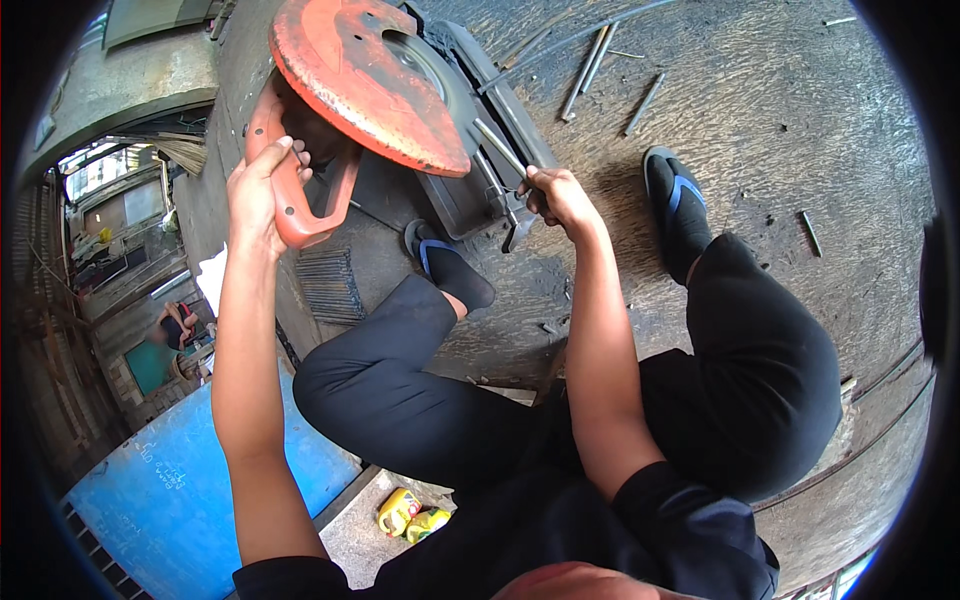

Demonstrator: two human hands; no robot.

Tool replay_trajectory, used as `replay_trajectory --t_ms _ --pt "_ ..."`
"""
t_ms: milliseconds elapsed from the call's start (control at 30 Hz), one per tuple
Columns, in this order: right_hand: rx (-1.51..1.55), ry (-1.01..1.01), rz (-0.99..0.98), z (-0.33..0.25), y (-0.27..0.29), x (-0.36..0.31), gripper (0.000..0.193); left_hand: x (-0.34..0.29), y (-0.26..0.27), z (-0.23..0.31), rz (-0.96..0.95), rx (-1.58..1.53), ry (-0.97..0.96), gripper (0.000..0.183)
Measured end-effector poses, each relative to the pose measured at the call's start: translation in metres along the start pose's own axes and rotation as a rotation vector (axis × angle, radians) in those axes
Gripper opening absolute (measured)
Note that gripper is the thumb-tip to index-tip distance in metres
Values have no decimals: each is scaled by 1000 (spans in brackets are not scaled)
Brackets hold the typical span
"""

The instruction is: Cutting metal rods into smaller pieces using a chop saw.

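Observation:
An orange chop saw guard (370,85), its paint worn, stands before me over a dark cutting disc and the saw's black base (450,200). My left hand (260,195) is wrapped round the saw's orange loop handle (318,222). In my right hand (562,200) is a short thin metal rod (497,143), pinched near its close end. The rod's far end points up toward the disc. It lies over the saw's clamp; whether it touches the clamp I cannot tell. Just below my right fingers is the clamp's crank (518,232).
Cut rods (330,285) lie stacked by my left foot (450,270). Loose rods (645,104) are scattered beyond my right foot (680,205). A cable (600,25) crosses the far floor. A blue panel (190,490) and yellow packets (398,511) are at lower left. Another person (178,325) is farther off, left.

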State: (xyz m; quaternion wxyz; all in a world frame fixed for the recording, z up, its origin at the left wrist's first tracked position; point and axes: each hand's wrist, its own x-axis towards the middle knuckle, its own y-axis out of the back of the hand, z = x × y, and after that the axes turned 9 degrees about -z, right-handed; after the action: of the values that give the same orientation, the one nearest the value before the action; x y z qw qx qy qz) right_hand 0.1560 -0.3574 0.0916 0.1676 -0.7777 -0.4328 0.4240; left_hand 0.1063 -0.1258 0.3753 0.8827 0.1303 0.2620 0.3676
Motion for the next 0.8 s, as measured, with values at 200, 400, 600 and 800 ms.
replay_trajectory --t_ms 200,400,600,800 --pt "-30 -7 -3 -4 -1 -2 39 1 3 -1 -1 6 7 28" --pt "-69 -5 -7 -6 -5 -6 41 -1 0 -1 -18 -51 15 32" --pt "-41 -52 -11 -7 -8 -6 41 2 3 -4 -21 -87 29 35" --pt "13 -58 -22 -5 -7 -4 33 2 5 -4 -57 -64 56 41"
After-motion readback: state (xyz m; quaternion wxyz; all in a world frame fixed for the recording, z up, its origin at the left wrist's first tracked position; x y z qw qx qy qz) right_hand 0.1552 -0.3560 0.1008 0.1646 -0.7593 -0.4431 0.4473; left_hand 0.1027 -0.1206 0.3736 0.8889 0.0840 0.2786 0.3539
